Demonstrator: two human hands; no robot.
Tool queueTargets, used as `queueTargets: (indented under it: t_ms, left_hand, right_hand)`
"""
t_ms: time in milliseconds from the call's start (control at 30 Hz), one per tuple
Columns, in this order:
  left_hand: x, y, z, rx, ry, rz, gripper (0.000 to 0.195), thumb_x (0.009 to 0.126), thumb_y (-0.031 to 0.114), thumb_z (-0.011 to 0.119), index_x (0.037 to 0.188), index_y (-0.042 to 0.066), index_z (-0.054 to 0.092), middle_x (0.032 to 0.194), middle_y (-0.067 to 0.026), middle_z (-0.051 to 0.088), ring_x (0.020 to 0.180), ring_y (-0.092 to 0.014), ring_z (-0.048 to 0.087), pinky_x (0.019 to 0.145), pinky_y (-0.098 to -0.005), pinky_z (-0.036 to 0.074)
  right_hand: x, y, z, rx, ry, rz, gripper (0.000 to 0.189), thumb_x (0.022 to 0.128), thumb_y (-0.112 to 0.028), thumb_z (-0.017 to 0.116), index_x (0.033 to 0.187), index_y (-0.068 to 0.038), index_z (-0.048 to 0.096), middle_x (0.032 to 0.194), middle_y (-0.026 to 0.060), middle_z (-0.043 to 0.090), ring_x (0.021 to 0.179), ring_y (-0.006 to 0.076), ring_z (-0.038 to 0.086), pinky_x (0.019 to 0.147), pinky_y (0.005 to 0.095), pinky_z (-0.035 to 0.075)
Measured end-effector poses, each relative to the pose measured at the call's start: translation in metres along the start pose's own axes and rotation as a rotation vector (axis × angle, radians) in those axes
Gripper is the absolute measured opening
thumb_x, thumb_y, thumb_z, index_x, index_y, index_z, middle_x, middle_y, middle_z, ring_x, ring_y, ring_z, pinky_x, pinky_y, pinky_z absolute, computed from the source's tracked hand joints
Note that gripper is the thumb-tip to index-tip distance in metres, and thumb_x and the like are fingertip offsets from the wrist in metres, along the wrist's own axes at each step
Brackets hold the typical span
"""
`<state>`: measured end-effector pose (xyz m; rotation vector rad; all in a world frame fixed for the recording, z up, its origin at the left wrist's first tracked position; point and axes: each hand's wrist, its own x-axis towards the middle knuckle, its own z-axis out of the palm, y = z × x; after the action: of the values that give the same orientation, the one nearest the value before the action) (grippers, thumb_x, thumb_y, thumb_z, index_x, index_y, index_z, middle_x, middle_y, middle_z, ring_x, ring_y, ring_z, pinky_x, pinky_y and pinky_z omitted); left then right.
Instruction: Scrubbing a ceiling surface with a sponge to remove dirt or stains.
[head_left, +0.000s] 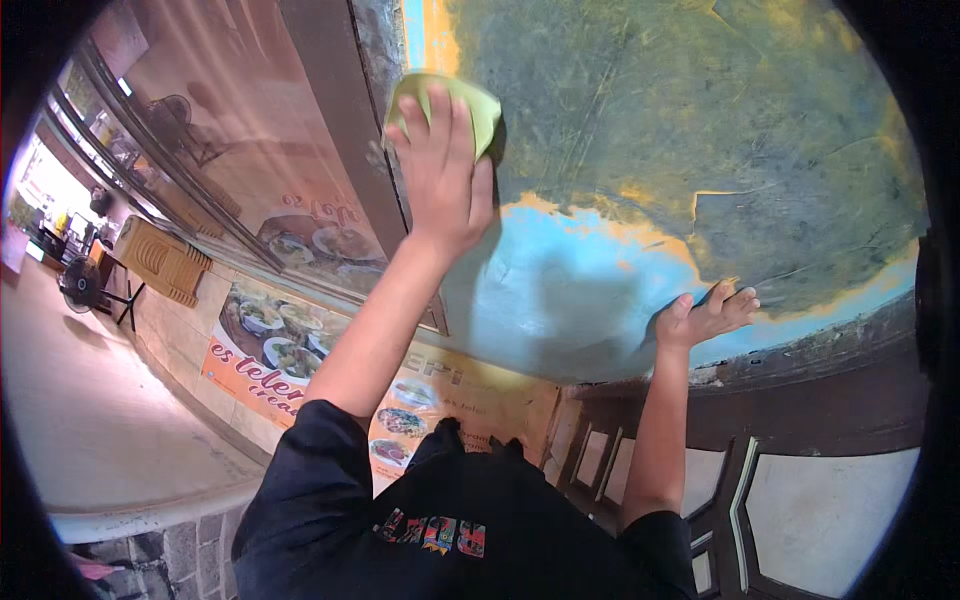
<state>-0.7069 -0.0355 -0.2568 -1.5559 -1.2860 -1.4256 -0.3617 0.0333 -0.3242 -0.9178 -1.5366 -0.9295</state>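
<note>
My left hand (444, 161) is raised high with its fingers spread, pressing a pale green sheet (482, 109), perhaps sandpaper, against the wall beside a dark frame. Around it the wall surface (600, 105) is dark green-grey with orange-yellow edges, and below that lies a light blue patch (517, 300). Lower down on the right, my right hand (705, 315) is against the wall near the border of the blue and dark areas, fingers apart and holding nothing. Part of the green sheet is hidden under my left fingers.
A dark-framed window (315, 150) stands to the left. Below it are printed food banners (262, 352). Stacked brown plastic stools (161, 262) and a black fan (81, 283) are farther left. Dark woodwork with pale panels (832, 510) is at lower right.
</note>
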Motion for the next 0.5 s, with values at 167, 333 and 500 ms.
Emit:
queueTargets:
  t_ms: [167, 333, 500]
  left_hand:
    - [0.009, 0.008, 0.002, 0.027, 0.032, -0.006, 0.060, 0.086, 0.014, 0.045, 0.141, -0.003, 0.029, 0.151, -0.0217, 0.019, 0.141, -0.041, 0.004, 0.110, -0.0540, -0.005]
    - [0.056, 0.007, -0.002, 0.061, 0.024, 0.022, 0.061, 0.087, 0.016, 0.046, 0.142, -0.001, 0.028, 0.151, -0.0210, 0.018, 0.140, -0.042, 0.006, 0.110, -0.0553, -0.002]
    - [0.073, 0.018, 0.001, 0.048, 0.048, 0.005, 0.065, 0.086, 0.016, 0.049, 0.144, 0.001, 0.026, 0.151, -0.0199, 0.018, 0.140, -0.044, 0.008, 0.109, -0.0570, 0.000]
  right_hand:
    - [-0.002, 0.003, 0.001, -0.007, 0.002, -0.002, 0.054, 0.097, -0.040, 0.033, 0.145, -0.015, 0.028, 0.153, 0.0144, 0.016, 0.142, 0.0320, 0.008, 0.112, 0.0505, -0.002]
    - [0.000, 0.003, 0.001, -0.011, -0.013, 0.017, 0.054, 0.097, -0.042, 0.029, 0.145, -0.018, 0.027, 0.153, 0.0133, 0.014, 0.142, 0.0335, 0.007, 0.112, 0.0520, -0.001]
    - [-0.001, 0.010, 0.001, -0.015, 0.000, 0.019, 0.053, 0.098, -0.041, 0.029, 0.145, -0.018, 0.028, 0.153, 0.0134, 0.015, 0.142, 0.0337, 0.008, 0.112, 0.0518, 0.000]
